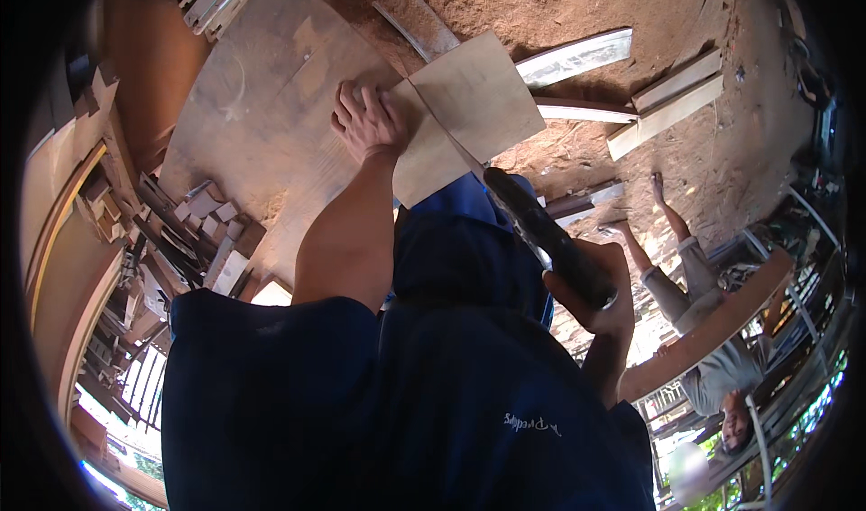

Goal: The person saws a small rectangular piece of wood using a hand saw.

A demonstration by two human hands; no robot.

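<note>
A thin tan wooden board (492,96) lies across the edge of a large wooden tabletop (271,78), with its right part jutting out past it. My left hand (368,121) presses down at the board's left side, fingers spread and resting flat. In my right hand (606,281), at the near right, I grip the dark handle of a handsaw (532,213). Its narrow blade points away from me, lying along a line through the board between its left and right parts. Whether the blade cuts right through there, I cannot tell.
Wood planks (663,105) lie on the brown dusty ground at the right. Offcuts (212,213) are piled left of the tabletop, and stacked strips (221,1) stand at the far left. Another person (708,331) is at the right, near a curved wooden piece (722,331).
</note>
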